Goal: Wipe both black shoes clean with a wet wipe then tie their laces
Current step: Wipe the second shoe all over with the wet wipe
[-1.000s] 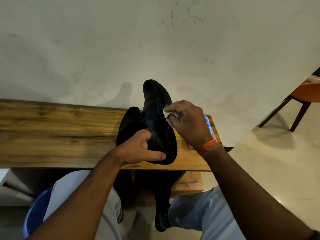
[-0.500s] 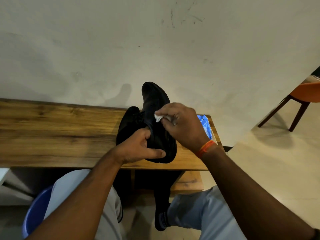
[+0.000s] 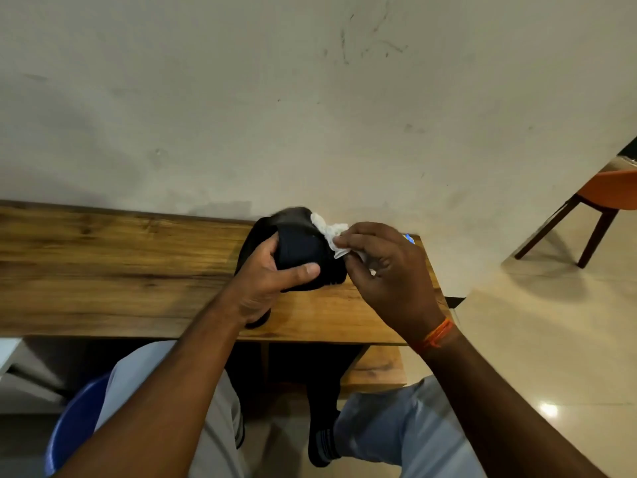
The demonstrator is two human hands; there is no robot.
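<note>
My left hand (image 3: 267,281) grips a black shoe (image 3: 301,250) by its heel end, thumb across the back, holding it above the wooden table (image 3: 103,270). The shoe points away from me toward the wall, its toe foreshortened. My right hand (image 3: 386,270) pinches a crumpled white wet wipe (image 3: 329,232) against the shoe's right upper side. A second black shoe (image 3: 253,243) lies on the table just left of and under the held one, mostly hidden by my left hand. Laces are not visible.
A blue wipes packet (image 3: 409,238) peeks out behind my right hand near the table's right end. The wall rises directly behind the table. An orange chair (image 3: 606,198) stands on the tiled floor at right. A blue stool (image 3: 74,429) is under my left leg.
The held shoe has tipped down from upright to pointing away from me. My right hand moved the wipe up along the shoe's right side. The view has shifted downward.
</note>
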